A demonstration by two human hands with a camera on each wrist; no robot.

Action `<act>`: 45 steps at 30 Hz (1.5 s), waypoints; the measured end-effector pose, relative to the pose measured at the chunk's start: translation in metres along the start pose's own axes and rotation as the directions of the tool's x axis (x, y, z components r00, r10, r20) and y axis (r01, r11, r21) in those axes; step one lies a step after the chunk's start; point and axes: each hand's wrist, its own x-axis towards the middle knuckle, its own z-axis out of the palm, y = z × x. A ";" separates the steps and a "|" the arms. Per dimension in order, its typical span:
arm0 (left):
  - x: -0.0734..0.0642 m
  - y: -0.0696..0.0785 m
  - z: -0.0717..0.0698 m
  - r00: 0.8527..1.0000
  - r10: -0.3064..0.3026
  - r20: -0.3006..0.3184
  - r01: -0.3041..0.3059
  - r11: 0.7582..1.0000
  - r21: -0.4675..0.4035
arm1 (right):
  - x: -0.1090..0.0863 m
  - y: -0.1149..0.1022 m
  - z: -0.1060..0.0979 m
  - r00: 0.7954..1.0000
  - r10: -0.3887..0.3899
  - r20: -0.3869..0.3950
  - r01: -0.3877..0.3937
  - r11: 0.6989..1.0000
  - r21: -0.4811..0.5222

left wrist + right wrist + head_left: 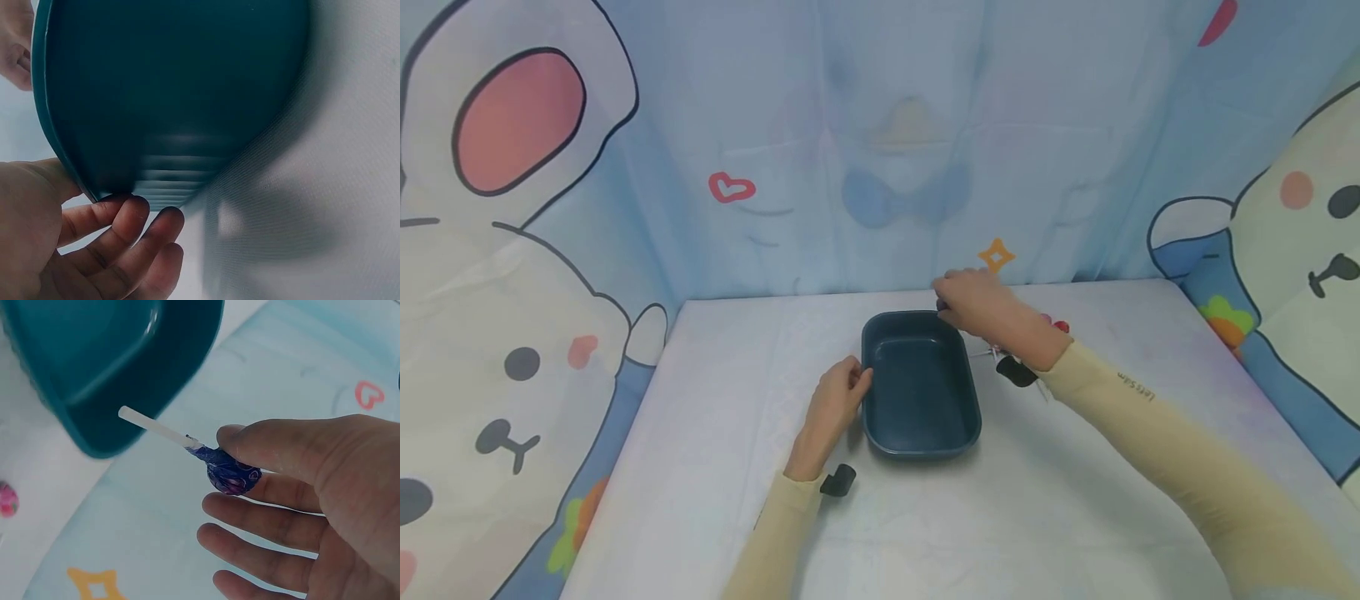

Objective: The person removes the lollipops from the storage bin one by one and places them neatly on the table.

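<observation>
A dark teal rectangular plastic container (921,387) with rounded corners stands on the table, its inside bare. My left hand (833,404) pinches its left rim. In the left wrist view the thumb goes over the rim and the fingertips (164,225) touch the ribbed outer wall. My right hand (981,304) is at the container's far right corner. Between thumb and index finger it pinches a lollipop (232,475) in a purple-blue wrapper. The white stick (147,425) points towards the container; the other right fingers are spread.
More lollipops (1061,327) with red and pink heads lie right of the container, partly hidden under the right forearm. A pink one (7,500) shows in the right wrist view. A white cloth covers the table (737,367); a printed blue curtain (775,125) hangs behind.
</observation>
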 end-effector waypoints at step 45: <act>0.001 0.000 0.000 1.000 -0.018 0.004 0.018 1.000 0.024 | 0.005 0.122 0.105 0.878 0.247 0.410 -0.320 0.940 0.120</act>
